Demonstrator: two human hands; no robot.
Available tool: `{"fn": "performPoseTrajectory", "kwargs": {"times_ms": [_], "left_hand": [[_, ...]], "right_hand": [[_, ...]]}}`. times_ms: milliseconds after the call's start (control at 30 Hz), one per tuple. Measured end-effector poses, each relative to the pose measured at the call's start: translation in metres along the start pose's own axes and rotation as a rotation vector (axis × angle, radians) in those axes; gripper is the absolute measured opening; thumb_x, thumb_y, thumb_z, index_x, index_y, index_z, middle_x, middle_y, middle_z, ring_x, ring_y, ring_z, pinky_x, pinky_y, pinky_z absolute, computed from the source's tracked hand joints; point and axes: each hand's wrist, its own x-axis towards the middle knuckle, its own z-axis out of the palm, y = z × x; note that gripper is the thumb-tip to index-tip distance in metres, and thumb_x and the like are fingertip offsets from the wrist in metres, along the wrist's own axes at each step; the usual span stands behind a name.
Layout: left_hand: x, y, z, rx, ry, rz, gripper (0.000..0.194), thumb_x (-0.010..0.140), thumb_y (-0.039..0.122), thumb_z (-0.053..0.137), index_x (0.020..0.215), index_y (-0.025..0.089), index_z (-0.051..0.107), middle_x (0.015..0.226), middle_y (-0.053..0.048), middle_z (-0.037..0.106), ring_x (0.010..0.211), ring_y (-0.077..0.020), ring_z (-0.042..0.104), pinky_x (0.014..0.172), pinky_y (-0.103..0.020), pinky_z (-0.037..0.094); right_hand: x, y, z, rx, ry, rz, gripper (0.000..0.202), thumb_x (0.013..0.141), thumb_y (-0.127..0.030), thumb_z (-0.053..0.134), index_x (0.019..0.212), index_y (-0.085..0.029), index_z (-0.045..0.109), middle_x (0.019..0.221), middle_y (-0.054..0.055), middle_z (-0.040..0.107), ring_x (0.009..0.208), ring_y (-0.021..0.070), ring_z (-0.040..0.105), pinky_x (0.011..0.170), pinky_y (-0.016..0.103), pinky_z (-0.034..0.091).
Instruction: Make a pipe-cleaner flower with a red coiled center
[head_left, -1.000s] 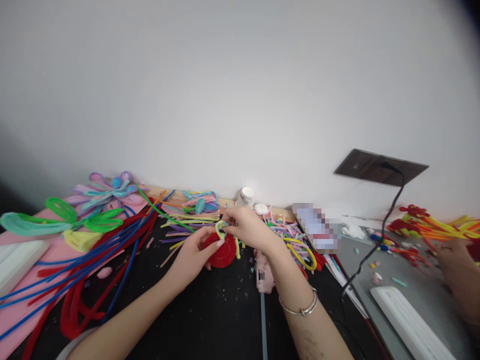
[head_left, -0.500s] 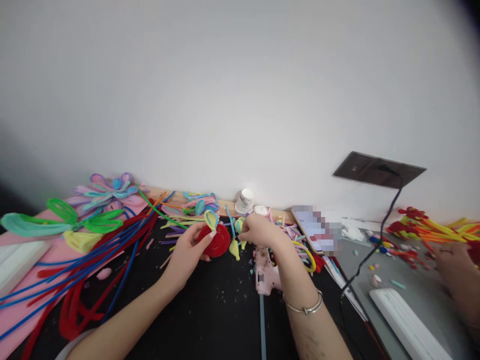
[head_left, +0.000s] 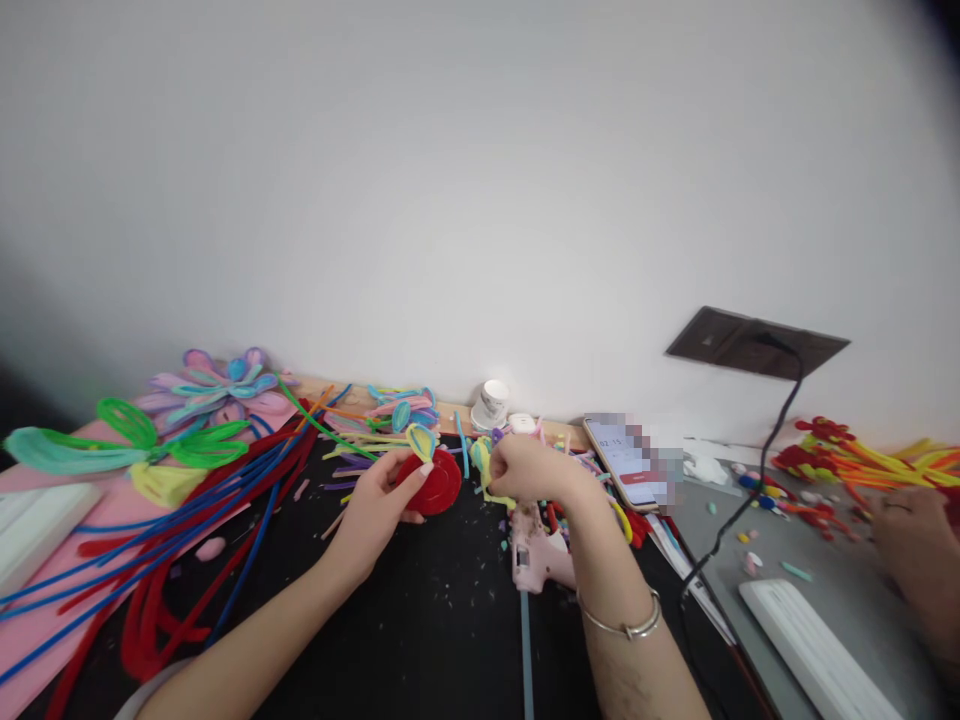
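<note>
Soft diffuse light, dark upper-right corner

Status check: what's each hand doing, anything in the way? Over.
Left hand: holding red disc, yellow-and-blue loop at its fingertips. Right hand: at yellow pieces, grip unclear. Pink glue gun close by, possibly in the way.

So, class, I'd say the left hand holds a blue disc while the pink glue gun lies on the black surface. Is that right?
Not quite: the disc in the left hand is red, as the head view shows. The pink glue gun does lie on the black surface.
</note>
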Motion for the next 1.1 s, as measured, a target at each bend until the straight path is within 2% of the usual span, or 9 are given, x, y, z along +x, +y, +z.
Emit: {"fn": "performPoseTrajectory", "kwargs": {"times_ms": [267,367,433,533,633,767,867,967,1100], "left_hand": [[-0.002,-0.006,0.0,0.08,-0.128,-0.001,0.035,0.073,0.043,0.064,0.098,0.019,0.057,0.08,0.0,0.065,0.057,-0.0121,0.06,0.039,-0.018,0.047],[-0.002,-0.013,0.001,0.256,-0.237,0.0,0.033,0.076,0.042,0.059,0.099,0.019,0.056,0.081,-0.002,0.066,0.051,-0.0125,0.058,0.036,-0.021,0.045],[-0.003,-0.016,0.001,0.434,-0.255,0.07,0.029,0.078,0.04,0.056,0.099,0.019,0.056,0.085,-0.003,0.067,0.048,-0.0137,0.058,0.038,-0.024,0.046],[-0.006,-0.015,0.001,0.712,-0.225,0.288,0.022,0.08,0.032,0.053,0.098,0.021,0.059,0.091,-0.005,0.069,0.073,-0.0217,0.066,0.067,-0.034,0.052],[-0.008,-0.013,0.0,0.925,-0.199,0.389,0.023,0.082,0.03,0.05,0.101,0.022,0.06,0.098,-0.008,0.069,0.095,-0.0276,0.063,0.086,-0.041,0.046],[-0.007,-0.012,-0.002,1.031,-0.156,0.493,0.029,0.081,0.032,0.054,0.108,0.021,0.056,0.11,-0.011,0.064,0.105,-0.0298,0.058,0.09,-0.043,0.043],[-0.006,-0.013,-0.004,1.024,-0.125,0.604,0.022,0.078,0.025,0.057,0.1,0.022,0.056,0.106,-0.008,0.062,0.104,-0.0281,0.056,0.087,-0.04,0.043],[-0.003,-0.014,-0.005,0.999,-0.209,0.651,0.011,0.08,0.016,0.052,0.088,0.022,0.056,0.095,-0.005,0.061,0.094,-0.0236,0.058,0.082,-0.035,0.044],[-0.001,-0.019,-0.006,0.975,-0.322,0.586,0.015,0.083,0.015,0.046,0.091,0.022,0.056,0.084,-0.004,0.061,0.08,-0.0204,0.059,0.074,-0.031,0.045]], "right_hand": [[-0.044,0.021,-0.035,0.127,0.203,0.077,0.01,0.066,-0.02,0.052,0.056,-0.018,0.051,0.054,-0.003,0.05,0.052,0.0096,0.042,0.048,0.022,0.029],[-0.06,0.026,-0.04,0.16,0.258,0.108,0.01,0.066,-0.02,0.051,0.057,-0.018,0.049,0.056,-0.002,0.05,0.053,0.0099,0.042,0.049,0.022,0.03],[-0.068,0.028,-0.041,0.163,0.28,0.117,0.009,0.066,-0.02,0.05,0.057,-0.018,0.049,0.057,-0.002,0.051,0.054,0.0102,0.043,0.05,0.023,0.03],[-0.076,0.029,-0.036,0.178,0.276,0.108,0.009,0.067,-0.018,0.049,0.058,-0.018,0.048,0.058,-0.002,0.051,0.055,0.0104,0.044,0.051,0.023,0.031],[-0.081,0.031,-0.028,0.191,0.296,0.105,0.009,0.067,-0.017,0.049,0.058,-0.018,0.048,0.057,-0.003,0.052,0.055,0.0106,0.046,0.051,0.023,0.031],[-0.085,0.034,-0.014,0.2,0.342,0.161,0.011,0.068,-0.018,0.049,0.057,-0.019,0.049,0.057,-0.002,0.052,0.055,0.0108,0.045,0.05,0.023,0.03],[-0.086,0.033,-0.004,0.213,0.377,0.181,0.011,0.068,-0.018,0.049,0.058,-0.018,0.05,0.057,-0.002,0.053,0.054,0.0106,0.044,0.05,0.024,0.029],[-0.087,0.03,0.004,0.236,0.402,0.181,0.01,0.068,-0.017,0.05,0.058,-0.018,0.05,0.058,-0.002,0.054,0.055,0.0107,0.045,0.051,0.023,0.029],[-0.089,0.027,0.012,0.305,0.402,0.181,0.01,0.068,-0.017,0.05,0.058,-0.018,0.05,0.055,-0.003,0.052,0.053,0.0104,0.045,0.049,0.022,0.029]]}}
